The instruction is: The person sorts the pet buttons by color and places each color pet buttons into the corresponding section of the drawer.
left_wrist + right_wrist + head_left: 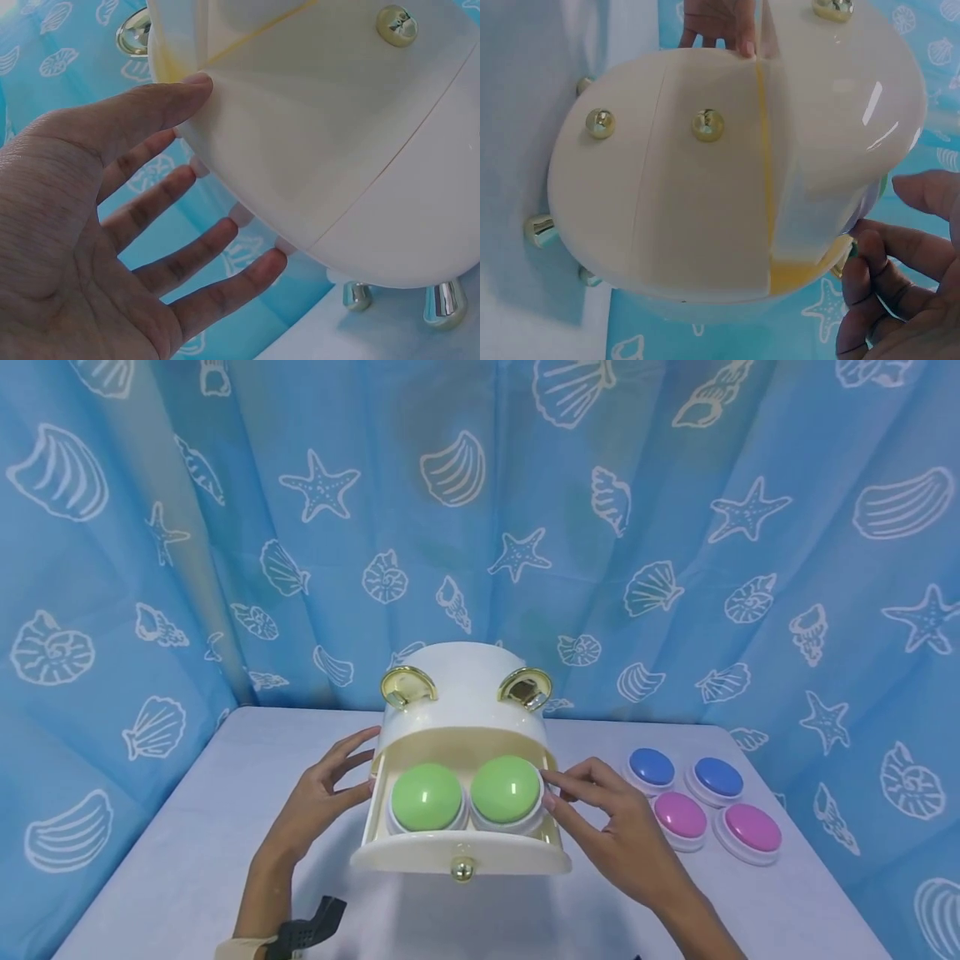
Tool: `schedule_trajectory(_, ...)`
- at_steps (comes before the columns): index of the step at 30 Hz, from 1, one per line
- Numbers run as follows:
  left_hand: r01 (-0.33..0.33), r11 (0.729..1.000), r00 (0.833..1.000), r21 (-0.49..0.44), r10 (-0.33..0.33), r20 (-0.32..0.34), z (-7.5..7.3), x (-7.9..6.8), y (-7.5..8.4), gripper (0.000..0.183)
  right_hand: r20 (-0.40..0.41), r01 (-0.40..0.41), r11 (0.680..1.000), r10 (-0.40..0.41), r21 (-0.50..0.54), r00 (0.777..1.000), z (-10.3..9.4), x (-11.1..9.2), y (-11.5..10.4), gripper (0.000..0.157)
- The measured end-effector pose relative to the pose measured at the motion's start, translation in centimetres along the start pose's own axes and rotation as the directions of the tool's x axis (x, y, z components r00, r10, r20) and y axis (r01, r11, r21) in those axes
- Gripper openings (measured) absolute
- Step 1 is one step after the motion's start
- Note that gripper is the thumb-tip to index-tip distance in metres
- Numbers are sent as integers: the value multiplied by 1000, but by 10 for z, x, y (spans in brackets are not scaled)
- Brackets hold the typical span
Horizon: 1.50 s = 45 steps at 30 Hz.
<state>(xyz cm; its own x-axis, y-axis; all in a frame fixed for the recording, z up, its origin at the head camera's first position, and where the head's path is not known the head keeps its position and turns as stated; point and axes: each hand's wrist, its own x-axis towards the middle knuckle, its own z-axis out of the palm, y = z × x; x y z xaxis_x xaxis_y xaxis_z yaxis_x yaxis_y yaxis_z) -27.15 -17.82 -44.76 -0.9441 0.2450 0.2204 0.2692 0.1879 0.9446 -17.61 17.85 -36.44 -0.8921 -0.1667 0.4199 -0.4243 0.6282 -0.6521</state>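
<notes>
A glossy white storage box with two gold ear-shaped pieces stands on the table. Its upper drawer, which has a gold knob, is pulled out. Inside sit two green-domed push buttons with white bases, the left one beside the right one. My left hand touches the box's left side, fingers spread and thumb near the drawer edge. My right hand is at the drawer's right side, with thumb and index fingertips beside the right green button's rim. The right wrist view shows that thumb apart from the index finger.
Right of the box, two blue push buttons and two pink ones lie on the white table. Below the open drawer, a lower front with a gold knob is closed. A blue shell-patterned curtain hangs behind.
</notes>
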Motion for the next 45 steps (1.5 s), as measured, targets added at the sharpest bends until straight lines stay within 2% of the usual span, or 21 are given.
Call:
schedule_trajectory(5, 4, 1000, 1000, -2, -4, 12, 0, 0, -1, 65, 16, 9, 1000, -10, 28, 1000, 3, 0, 5, 33)
schedule_trajectory(12, 15, 999, 1000, 28, -15, -10, -2, 0, -1, 66, 38, 39, 999, -39, -2, 999, 7, 5, 6, 28)
schedule_trajectory(17, 17, 1000, 1000, 13, -17, 4, 0, 2, -1, 66, -79, 4, 998, -8, -59, 997, 3, -3, 0, 25)
schedule_trajectory(20, 16, 1000, 1000, 9, -17, 13, 1, 3, 0, 66, -174, -25, 996, 10, -85, 985, 0, -10, -10, 22)
schedule_trajectory(23, 15, 1000, 1000, 13, -15, 9, 1, 3, 1, 66, -223, -52, 995, 32, -84, 974, 1, -20, -24, 20)
schedule_trajectory(27, 14, 1000, 1000, 25, -14, -1, 0, 2, 1, 66, -234, -65, 998, 59, -19, 970, 11, -36, -44, 19)
schedule_trajectory(29, 13, 999, 1000, 31, -12, -4, -1, 1, 0, 66, -204, -64, 996, 74, 58, 976, 17, -45, -50, 18)
schedule_trajectory(30, 12, 999, 1000, 32, -12, -6, -1, 1, 0, 66, -160, -95, 988, 113, 118, 981, 21, -49, -52, 15)
schedule_trajectory(32, 8, 999, 1000, 35, -8, -8, -1, 1, 0, 66, -24, -185, 952, 196, 244, 980, 27, -55, -54, 8)
schedule_trajectory(33, 7, 999, 1000, 35, -6, -8, -1, 1, 0, 66, 54, -247, 920, 242, 303, 969, 30, -56, -54, 8)
schedule_trajectory(34, 4, 999, 1000, 35, -4, -7, -2, 1, 0, 66, 135, -313, 879, 283, 359, 949, 34, -57, -53, 13)
schedule_trajectory(36, 3, 999, 1000, 33, -3, -8, -2, 0, -1, 66, 279, -452, 785, 362, 424, 889, 44, -57, -51, 24)
schedule_trajectory(37, 4, 999, 1000, 32, -4, -8, -2, 0, -1, 66, 325, -483, 749, 366, 453, 872, 49, -57, -50, 28)
schedule_trajectory(38, 5, 999, 1000, 31, -5, -9, -2, 0, -1, 66, 355, -508, 713, 371, 484, 858, 55, -57, -49, 30)
schedule_trajectory(40, 8, 999, 1000, 31, -8, -11, -2, -1, -1, 66, 369, -518, 666, 366, 537, 854, 65, -56, -49, 32)
schedule_trajectory(42, 12, 999, 1000, 31, -12, -13, -1, -1, -1, 66, 354, -507, 636, 363, 583, 862, 74, -54, -50, 33)
schedule_trajectory(45, 11, 999, 1000, 31, -11, -9, 0, 0, 0, 65, 300, -473, 616, 369, 630, 880, 81, -52, -53, 36)
